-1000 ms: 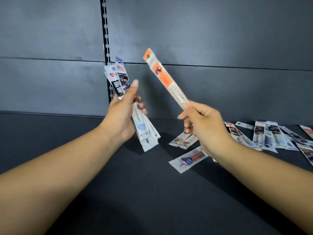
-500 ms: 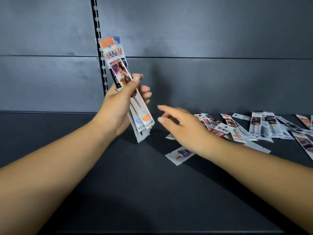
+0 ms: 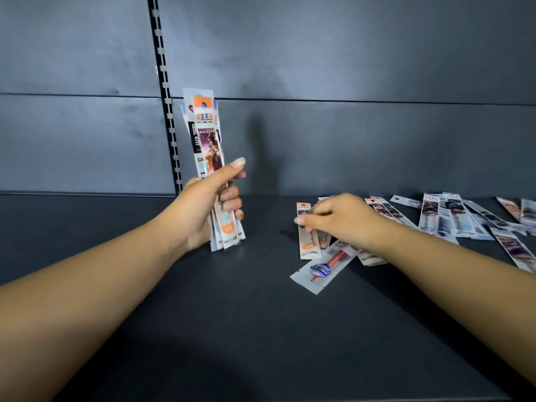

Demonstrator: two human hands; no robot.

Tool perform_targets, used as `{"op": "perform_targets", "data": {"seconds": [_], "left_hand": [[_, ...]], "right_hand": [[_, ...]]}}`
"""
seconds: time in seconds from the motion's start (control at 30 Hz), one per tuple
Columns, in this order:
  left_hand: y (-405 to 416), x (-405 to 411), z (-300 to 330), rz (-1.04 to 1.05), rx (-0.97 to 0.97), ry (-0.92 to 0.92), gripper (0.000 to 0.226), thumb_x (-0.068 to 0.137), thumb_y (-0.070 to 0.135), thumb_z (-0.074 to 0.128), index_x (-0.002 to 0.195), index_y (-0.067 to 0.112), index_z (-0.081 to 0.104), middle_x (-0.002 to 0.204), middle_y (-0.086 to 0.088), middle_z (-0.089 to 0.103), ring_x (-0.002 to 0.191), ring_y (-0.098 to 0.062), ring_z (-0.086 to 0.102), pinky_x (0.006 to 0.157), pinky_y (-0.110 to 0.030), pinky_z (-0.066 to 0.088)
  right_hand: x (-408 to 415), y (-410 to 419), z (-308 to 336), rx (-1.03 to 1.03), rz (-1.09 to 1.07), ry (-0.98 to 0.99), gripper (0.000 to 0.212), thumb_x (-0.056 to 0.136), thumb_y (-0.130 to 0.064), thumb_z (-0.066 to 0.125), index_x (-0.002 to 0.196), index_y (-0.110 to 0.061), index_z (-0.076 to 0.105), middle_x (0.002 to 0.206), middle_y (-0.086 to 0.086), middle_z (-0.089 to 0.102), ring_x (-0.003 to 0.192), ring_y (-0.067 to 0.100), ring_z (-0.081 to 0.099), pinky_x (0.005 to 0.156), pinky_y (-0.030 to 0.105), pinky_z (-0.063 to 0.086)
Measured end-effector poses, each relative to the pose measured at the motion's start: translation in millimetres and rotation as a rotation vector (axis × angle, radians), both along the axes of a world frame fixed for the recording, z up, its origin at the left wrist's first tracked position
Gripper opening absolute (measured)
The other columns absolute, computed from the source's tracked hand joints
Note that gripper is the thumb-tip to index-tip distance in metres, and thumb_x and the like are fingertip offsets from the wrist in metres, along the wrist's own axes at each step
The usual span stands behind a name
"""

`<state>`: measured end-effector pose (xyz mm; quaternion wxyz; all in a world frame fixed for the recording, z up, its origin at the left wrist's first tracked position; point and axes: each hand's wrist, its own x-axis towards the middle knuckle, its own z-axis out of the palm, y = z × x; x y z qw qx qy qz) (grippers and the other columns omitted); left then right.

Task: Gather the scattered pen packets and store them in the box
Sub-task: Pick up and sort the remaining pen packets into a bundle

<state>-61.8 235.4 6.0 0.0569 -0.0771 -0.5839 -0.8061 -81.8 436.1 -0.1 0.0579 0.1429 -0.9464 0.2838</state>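
On shelf: both hands working pen packets.
L hand (image 3: 203,210) is gripping upright packet bundle (image 3: 209,158), grip closed round it; R hand (image 3: 342,220) is pinching orange-topped packet (image 3: 307,242) w/ fingertips; loose packets (image 3: 452,219) are lying scattered to the right on shelf (image 3: 232,329).

My arms are bare from the lower edge of view to the wrists, no sleeves showing; my left hand (image 3: 203,207) and right hand (image 3: 345,221) wear no gloves or rings; my thumbnails are long, pale and unpainted.
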Motion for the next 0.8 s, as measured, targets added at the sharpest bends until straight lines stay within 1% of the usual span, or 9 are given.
{"op": "perform_targets", "data": {"seconds": [0.1, 0.17, 0.3, 0.4, 0.47, 0.53, 0.67, 0.73, 0.8], "left_hand": [[4.0, 4.1, 1.5, -0.046, -0.005, -0.012, 0.026, 0.062, 0.038, 0.066, 0.062, 0.016, 0.053, 0.037, 0.006, 0.026, 0.03, -0.007, 0.028, 0.043, -0.021, 0.038], [5.5, 5.0, 1.8, -0.079, -0.021, -0.025, 0.028, 0.062, 0.04, 0.065, 0.064, 0.015, 0.051, 0.036, 0.006, 0.027, 0.03, -0.007, 0.028, 0.042, -0.02, 0.038], [6.3, 4.9, 1.6, -0.087, -0.027, -0.048, 0.027, 0.07, 0.038, 0.064, 0.066, 0.014, 0.052, 0.034, 0.006, 0.028, 0.029, -0.006, 0.028, 0.042, -0.02, 0.038], [7.6, 4.2, 1.0, -0.035, -0.049, -0.061, 0.019, 0.083, 0.031, 0.059, 0.076, 0.013, 0.061, 0.033, 0.006, 0.028, 0.03, -0.006, 0.03, 0.042, -0.02, 0.04], [7.6, 3.9, 0.7, -0.036, -0.047, -0.075, 0.021, 0.081, 0.031, 0.061, 0.088, 0.013, 0.064, 0.035, 0.007, 0.031, 0.032, -0.005, 0.033, 0.044, -0.019, 0.041], [7.3, 5.2, 0.9, -0.08, -0.009, -0.074, 0.033, 0.068, 0.036, 0.067, 0.092, 0.014, 0.063, 0.04, 0.008, 0.035, 0.036, -0.005, 0.035, 0.047, -0.02, 0.042], [15.2, 12.2, 2.7, -0.204, -0.036, -0.008, 0.028, 0.051, 0.038, 0.076, 0.07, 0.02, 0.067, 0.059, 0.0, 0.051, 0.054, -0.013, 0.05, 0.06, -0.028, 0.046], [21.1, 13.3, 2.3, -0.188, -0.05, -0.005, 0.019, 0.058, 0.029, 0.076, 0.064, 0.018, 0.061, 0.06, 0.0, 0.05, 0.05, -0.011, 0.053, 0.055, -0.024, 0.048], [24.6, 13.2, 1.9, -0.145, -0.043, 0.0, 0.018, 0.069, 0.023, 0.068, 0.062, 0.016, 0.054, 0.057, 0.002, 0.051, 0.045, -0.008, 0.053, 0.048, -0.021, 0.048]], "right_hand": [[-4.4, -5.6, 0.8, 0.358, -0.176, 0.038, 0.051, 0.069, -0.07, 0.052, 0.083, -0.023, 0.066, 0.099, 0.0, 0.054, 0.113, 0.022, 0.047, 0.09, 0.034, 0.034], [-7.0, -8.7, 0.0, 0.419, -0.201, -0.054, 0.059, 0.069, -0.074, 0.048, 0.084, -0.02, 0.065, 0.1, 0.003, 0.053, 0.116, 0.025, 0.046, 0.094, 0.036, 0.035], [-10.6, -7.6, -2.2, 0.181, -0.154, -0.121, 0.05, 0.077, -0.055, 0.057, 0.091, -0.009, 0.07, 0.087, 0.006, 0.066, 0.092, 0.023, 0.059, 0.085, 0.031, 0.044], [-3.5, -9.1, 2.0, -0.189, -0.105, -0.117, 0.035, 0.079, -0.039, 0.065, 0.084, -0.005, 0.069, 0.067, 0.006, 0.054, 0.062, 0.018, 0.049, 0.062, 0.024, 0.04], [6.5, -11.5, 10.2, -0.495, -0.059, -0.055, 0.025, 0.079, -0.032, 0.067, 0.078, -0.006, 0.067, 0.063, 0.006, 0.05, 0.055, 0.015, 0.042, 0.055, 0.022, 0.038], [18.3, -16.4, 17.8, -0.688, 0.018, -0.005, 0.023, 0.079, -0.029, 0.067, 0.072, -0.007, 0.067, 0.062, 0.003, 0.053, 0.056, 0.012, 0.045, 0.056, 0.021, 0.04], [37.4, -38.4, 15.4, -0.631, 0.247, -0.1, 0.018, 0.079, -0.025, 0.066, 0.063, -0.017, 0.065, 0.062, -0.002, 0.062, 0.057, 0.003, 0.052, 0.06, 0.016, 0.044], [37.7, -45.9, 6.2, -0.538, 0.274, -0.144, 0.027, 0.081, -0.028, 0.064, 0.068, -0.005, 0.067, 0.073, 0.011, 0.07, 0.063, 0.001, 0.051, 0.065, 0.017, 0.042], [32.8, -47.1, 0.5, -0.476, 0.237, -0.138, 0.045, 0.081, -0.035, 0.063, 0.083, 0.01, 0.066, 0.099, 0.031, 0.065, 0.073, 0.011, 0.048, 0.071, 0.025, 0.037]]}}
